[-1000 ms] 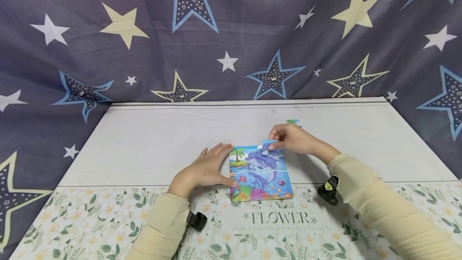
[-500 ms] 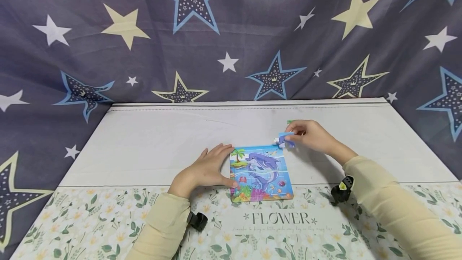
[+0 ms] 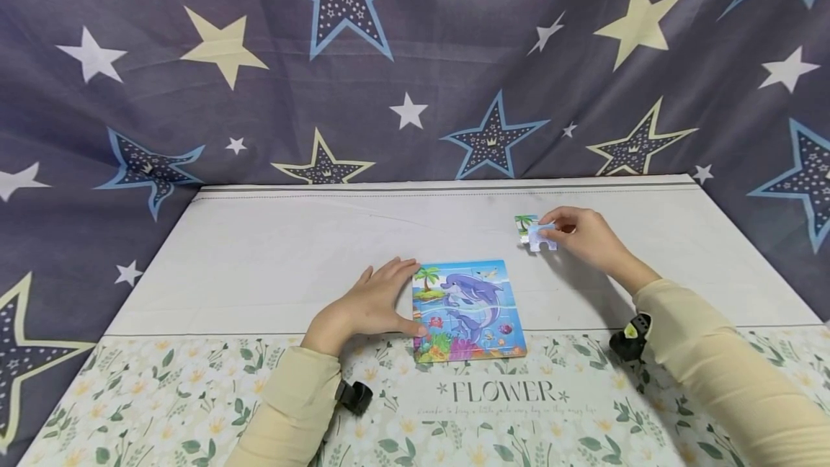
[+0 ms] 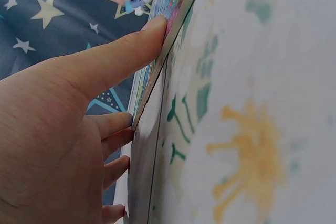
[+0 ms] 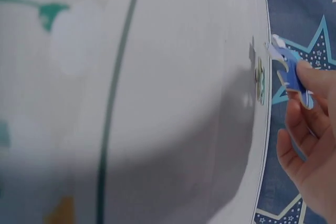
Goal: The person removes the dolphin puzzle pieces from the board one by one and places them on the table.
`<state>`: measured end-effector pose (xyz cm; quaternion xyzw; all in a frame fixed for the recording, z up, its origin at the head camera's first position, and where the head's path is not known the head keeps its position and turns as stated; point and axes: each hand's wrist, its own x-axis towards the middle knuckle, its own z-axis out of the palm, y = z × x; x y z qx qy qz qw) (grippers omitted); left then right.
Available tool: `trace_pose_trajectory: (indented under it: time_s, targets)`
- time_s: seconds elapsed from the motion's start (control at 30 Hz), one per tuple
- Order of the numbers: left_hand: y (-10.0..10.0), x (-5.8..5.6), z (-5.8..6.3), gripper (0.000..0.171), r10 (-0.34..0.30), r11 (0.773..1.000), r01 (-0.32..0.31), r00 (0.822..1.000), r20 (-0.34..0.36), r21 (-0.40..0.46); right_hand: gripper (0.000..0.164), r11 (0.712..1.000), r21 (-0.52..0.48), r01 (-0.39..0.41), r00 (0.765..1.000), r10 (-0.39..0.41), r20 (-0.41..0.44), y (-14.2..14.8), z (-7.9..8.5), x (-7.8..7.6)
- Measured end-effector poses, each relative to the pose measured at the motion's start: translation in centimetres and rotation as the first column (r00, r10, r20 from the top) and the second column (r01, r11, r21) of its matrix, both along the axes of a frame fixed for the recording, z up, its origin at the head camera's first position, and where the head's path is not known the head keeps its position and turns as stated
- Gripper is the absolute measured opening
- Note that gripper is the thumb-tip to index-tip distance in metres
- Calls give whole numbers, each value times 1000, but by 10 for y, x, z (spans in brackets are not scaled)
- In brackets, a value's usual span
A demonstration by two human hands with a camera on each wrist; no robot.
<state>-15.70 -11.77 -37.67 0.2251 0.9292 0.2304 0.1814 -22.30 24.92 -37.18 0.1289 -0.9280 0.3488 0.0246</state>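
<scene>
A square dolphin jigsaw puzzle (image 3: 470,312) lies on the table, its picture of dolphins, a palm tree and coral facing up. My left hand (image 3: 369,306) rests along its left side, fingers spread to the upper left corner and thumb (image 4: 128,51) against the lower left edge. Up and to the right of the puzzle, my right hand (image 3: 586,236) pinches a blue and purple puzzle piece (image 3: 543,238) between thumb and fingers. The right wrist view shows this piece (image 5: 295,77) held off the table. It overlaps a loose palm tree piece (image 3: 523,222) in the head view.
The table has a white cloth (image 3: 311,251) at the back and a floral cloth (image 3: 162,395) printed FLOWER in front. A dark star-patterned curtain (image 3: 428,56) stands behind and along both sides. Both wrists carry small black cameras (image 3: 355,398).
My right hand has lifted the dolphin piece away from the puzzle's upper right corner and carried it right and back, to the palm tree piece. My left hand has stayed put.
</scene>
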Motion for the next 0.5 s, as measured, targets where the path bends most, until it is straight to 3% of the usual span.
trace_pose_trajectory:
  time_s: [0.5]
  targets:
    - [-1,0,-1,108,0,1000,-1,1000,-7,-8,22,989,30,144,987,-142,-73,21,-1,-6]
